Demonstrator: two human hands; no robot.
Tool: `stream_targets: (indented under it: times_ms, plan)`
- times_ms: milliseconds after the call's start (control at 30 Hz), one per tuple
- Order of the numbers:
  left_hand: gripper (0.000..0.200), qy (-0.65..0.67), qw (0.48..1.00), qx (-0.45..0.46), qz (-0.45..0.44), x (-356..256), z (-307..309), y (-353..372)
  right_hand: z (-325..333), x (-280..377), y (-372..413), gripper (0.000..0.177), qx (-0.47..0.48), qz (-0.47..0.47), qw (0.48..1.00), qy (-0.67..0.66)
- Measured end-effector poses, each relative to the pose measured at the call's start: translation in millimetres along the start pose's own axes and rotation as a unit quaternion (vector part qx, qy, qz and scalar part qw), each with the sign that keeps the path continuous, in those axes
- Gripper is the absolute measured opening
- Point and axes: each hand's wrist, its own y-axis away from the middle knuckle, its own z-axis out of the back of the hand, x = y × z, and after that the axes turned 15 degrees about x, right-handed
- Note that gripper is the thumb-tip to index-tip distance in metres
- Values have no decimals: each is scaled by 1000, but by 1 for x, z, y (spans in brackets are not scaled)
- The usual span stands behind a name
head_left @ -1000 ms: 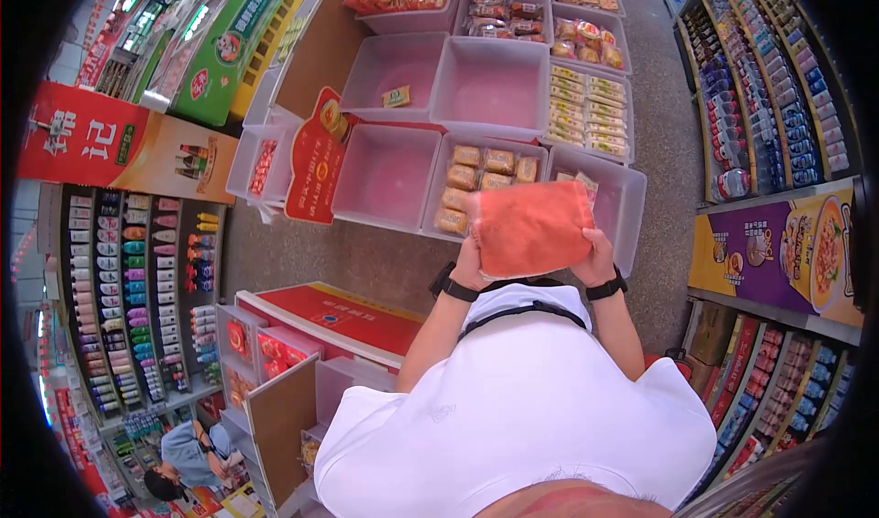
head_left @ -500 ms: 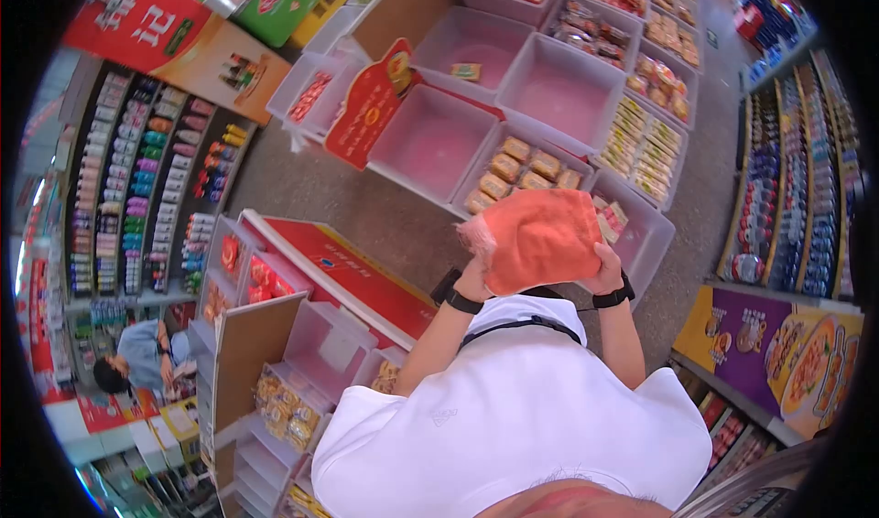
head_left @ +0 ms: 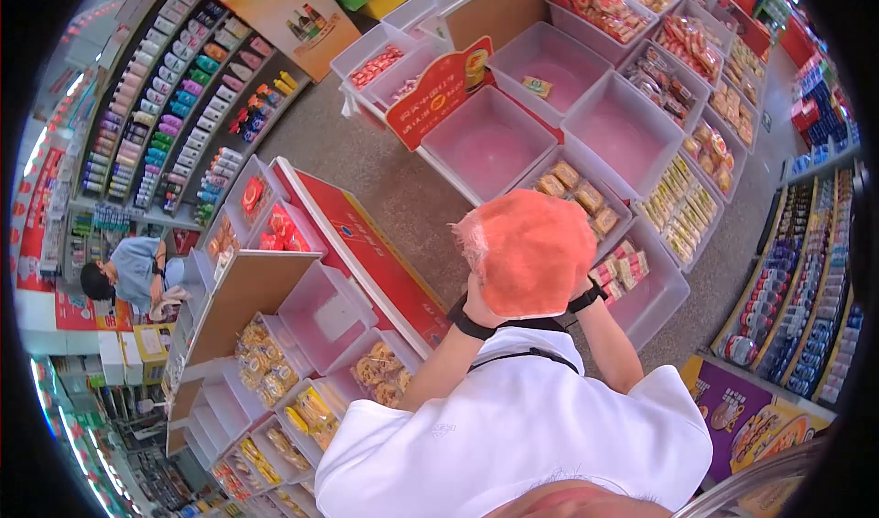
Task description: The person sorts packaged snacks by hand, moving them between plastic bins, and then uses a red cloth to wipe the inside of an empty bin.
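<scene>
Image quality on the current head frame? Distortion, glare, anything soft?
Head view: heavy fisheye, black corners, bottle shelves bowing toward the edge; head view: light strips glaring at lower left; head view: white shirt very bright, little detail; head view: orange cloth fairly evenly lit, no hard shadow on it; head view: small print on the red sign too soft to read.

The left hand (head_left: 482,304) and right hand (head_left: 582,289) hold an orange cloth (head_left: 533,257) in front of a white shirt (head_left: 513,417), near a translucent bin (head_left: 652,306) with small packets (head_left: 621,269) inside; at far left, a person in blue (head_left: 137,266) is near rows of bottles (head_left: 176,109).
</scene>
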Motion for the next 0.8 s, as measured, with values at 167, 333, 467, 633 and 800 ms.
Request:
stream_targets:
  times_ms: [167,333,467,633,800]
  plan:
    - [54,130,990,-48,11,-16,8,9,-27,3,-23,43,10,-52,923,-381]
    - [54,171,982,-66,39,-45,21,37,-31,5,-41,43,23,-58,899,-434]
    - [51,385,915,-121,15,-55,49,62,-34,11,-54,42,39,-57,910,-408]
    - [47,410,895,-169,-49,-75,76,87,-59,14,-90,42,97,-49,929,-355]
    - [40,428,878,-186,-109,-80,107,120,-107,18,-130,42,179,-37,934,-308]
